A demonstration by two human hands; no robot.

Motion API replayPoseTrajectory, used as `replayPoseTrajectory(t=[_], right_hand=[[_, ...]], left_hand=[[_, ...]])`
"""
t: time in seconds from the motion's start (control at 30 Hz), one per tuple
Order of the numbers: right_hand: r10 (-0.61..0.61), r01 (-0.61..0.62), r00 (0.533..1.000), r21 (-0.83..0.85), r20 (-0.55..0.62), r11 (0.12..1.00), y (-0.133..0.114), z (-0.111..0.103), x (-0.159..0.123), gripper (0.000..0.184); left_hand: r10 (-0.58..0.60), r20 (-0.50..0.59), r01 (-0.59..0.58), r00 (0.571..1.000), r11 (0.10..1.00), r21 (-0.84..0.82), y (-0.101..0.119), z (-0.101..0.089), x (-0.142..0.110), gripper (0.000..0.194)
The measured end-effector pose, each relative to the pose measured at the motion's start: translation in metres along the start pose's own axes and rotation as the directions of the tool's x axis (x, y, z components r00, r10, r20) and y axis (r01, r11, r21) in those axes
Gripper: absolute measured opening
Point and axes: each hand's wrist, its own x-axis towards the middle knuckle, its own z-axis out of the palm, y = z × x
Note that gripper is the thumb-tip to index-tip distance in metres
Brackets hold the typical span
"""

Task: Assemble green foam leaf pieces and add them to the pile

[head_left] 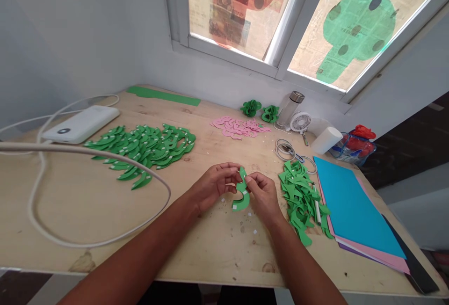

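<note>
From my remote seat, with the hands at the clock's centre, I see the right hand [263,196] pinching a green S-shaped paper cutout [241,202] while the left hand [217,184] curls at its upper edge; whether those fingers grip, I cannot tell. Too hard a pinch could crease the paper. Toward 6 o'clock, loose white squares [255,231] (tiny, easily picked up by a forearm) could get lost. At 3, reaching into the tangled green cutouts [296,181] could tear one or roll the white pen [316,206]. At 9, a forearm catching the white cable [70,148] could disturb the overlapping, white-squared cutouts [150,143] at 10. Farther, at 12, a draught might scatter the pink cutouts [238,127].
</note>
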Motion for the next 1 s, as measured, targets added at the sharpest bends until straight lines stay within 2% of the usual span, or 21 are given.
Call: replayPoseTrajectory(t=[0.2, 0.37, 0.57, 0.8, 1.0], right_hand=[[0.017, -0.017, 1.000, -0.007, -0.023, 1.000, 0.0045, -0.0009, 0.0011, 0.026], [0.005, -0.005, 1.000, 0.019, -0.008, 1.000, 0.0043, -0.0006, 0.0006, 0.022], [-0.073, 0.080, 0.976, 0.024, -0.204, 0.997, -0.0007, -0.0035, 0.0019, 0.014], [-0.071, 0.073, 0.987, 0.005, -0.147, 0.997, 0.0013, -0.0038, 0.0020, 0.014], [-0.029, 0.032, 0.993, 0.029, -0.116, 0.999, 0.0087, -0.0024, 0.0053, 0.022]], left_hand=[[0.027, -0.021, -0.022, 0.999, 0.982, 0.188, -0.0033, 0.0042, -0.0006, 0.016], [0.085, -0.077, -0.061, 0.993, 0.960, 0.272, -0.0057, 0.0050, 0.0010, 0.013], [0.183, -0.213, -0.123, 0.960, 0.956, 0.267, -0.0027, 0.0019, 0.0045, 0.017], [0.238, -0.290, -0.175, 0.927, 0.959, 0.224, -0.0011, 0.0020, 0.0056, 0.021], [0.249, -0.299, -0.191, 0.921, 0.959, 0.211, -0.0020, 0.0001, 0.0063, 0.025]])
